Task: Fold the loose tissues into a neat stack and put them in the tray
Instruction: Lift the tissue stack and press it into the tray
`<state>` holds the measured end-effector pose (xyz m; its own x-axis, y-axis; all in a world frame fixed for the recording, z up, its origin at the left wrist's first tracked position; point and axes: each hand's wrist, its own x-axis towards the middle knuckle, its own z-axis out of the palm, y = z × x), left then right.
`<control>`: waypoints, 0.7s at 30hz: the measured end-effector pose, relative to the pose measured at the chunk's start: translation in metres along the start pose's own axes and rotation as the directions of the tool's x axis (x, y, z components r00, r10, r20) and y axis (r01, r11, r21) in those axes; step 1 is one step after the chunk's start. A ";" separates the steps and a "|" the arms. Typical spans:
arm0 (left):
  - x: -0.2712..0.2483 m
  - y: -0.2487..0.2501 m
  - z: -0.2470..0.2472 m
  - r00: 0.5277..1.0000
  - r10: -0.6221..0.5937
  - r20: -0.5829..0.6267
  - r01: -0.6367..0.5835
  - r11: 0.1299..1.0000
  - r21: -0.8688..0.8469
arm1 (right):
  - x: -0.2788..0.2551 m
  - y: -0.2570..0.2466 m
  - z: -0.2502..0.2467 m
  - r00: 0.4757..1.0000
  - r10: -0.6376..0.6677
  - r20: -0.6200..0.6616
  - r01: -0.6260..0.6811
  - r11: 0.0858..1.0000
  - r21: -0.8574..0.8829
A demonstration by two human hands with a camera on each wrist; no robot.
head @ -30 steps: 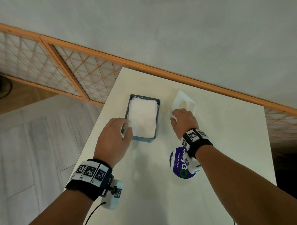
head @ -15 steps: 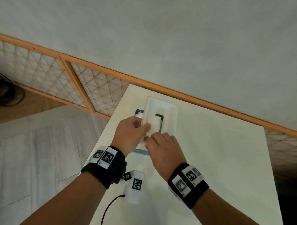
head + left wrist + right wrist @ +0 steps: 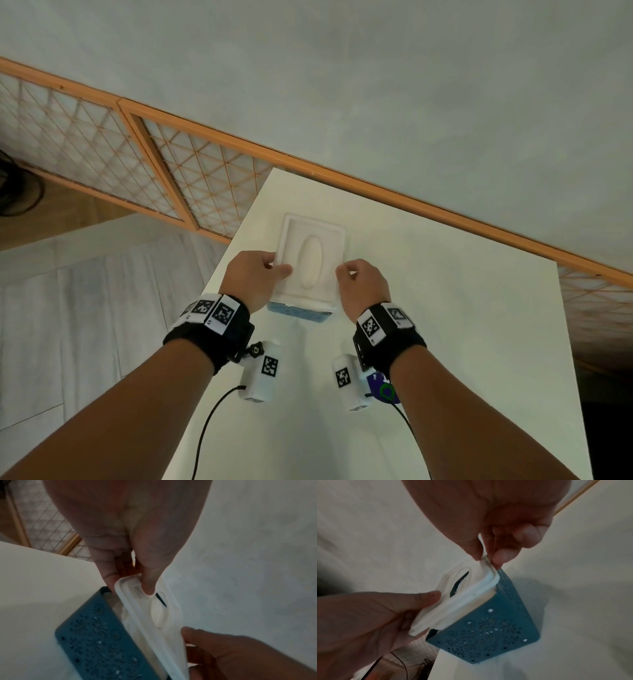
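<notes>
The left hand (image 3: 255,279) is at about 9 o'clock of the white lid (image 3: 310,258) and pinches its left edge, thumb on top and the other fingers curled under; the left wrist view shows the thumb tip pressed into the lid's recessed top near one corner. The lid is a flat white rectangle w/ a raised rim and an oval opening (image 3: 310,262) in the middle. It lies over the blue tray (image 3: 296,312), tilted a bit: in both wrist views one long side of the lid stands off the tray rim, so it is not seated flat. The tray has perforated flower-pattern walls (image 3: 489,630) and sits on the white worktop (image 3: 445,342), towards its far-left part, near the 11 o'clock corner. The tissues (image 3: 127,616) are inside the tray, seen as white folded sheets betw. the tray wall and the lid, and also through the oval opening. The right hand (image 3: 363,286) is at 3 o'clock of the lid and pinches its right edge betw. thumb and index finger, other fingers curled in. Both hands carry black wrist bands w/ marker tags. At about 5 o'clock from the tray, partly hidden under the right wrist, is a round purple sticker (image 3: 383,392) on the worktop. Behind the worktop runs an orange rail (image 3: 445,214) along the grey wall.
</notes>
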<state>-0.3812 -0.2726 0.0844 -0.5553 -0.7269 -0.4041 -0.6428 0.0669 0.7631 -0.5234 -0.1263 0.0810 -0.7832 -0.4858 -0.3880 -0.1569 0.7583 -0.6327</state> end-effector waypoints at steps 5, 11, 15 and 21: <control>0.007 -0.001 0.004 1.000 -0.003 -0.022 0.006 0.984 0.179 | 0.001 -0.007 0.008 1.000 0.022 0.008 -0.022 0.999 -0.042; 0.013 0.003 0.006 0.998 0.010 -0.057 0.011 0.935 0.354 | -0.006 -0.011 0.009 1.000 0.010 -0.001 -0.010 0.993 -0.114; 0.011 0.003 0.003 0.999 0.022 -0.028 -0.009 0.922 0.388 | -0.008 -0.015 0.008 1.000 0.018 0.016 -0.016 0.995 -0.103; 0.006 0.009 -0.002 0.998 0.039 0.040 -0.051 0.917 0.395 | -0.004 -0.015 0.011 0.999 0.041 0.013 -0.040 0.997 -0.071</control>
<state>-0.3891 -0.2776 0.0904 -0.6004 -0.6959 -0.3940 -0.7695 0.3684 0.5217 -0.5117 -0.1405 0.0844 -0.7814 -0.4595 -0.4223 -0.1675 0.8062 -0.5674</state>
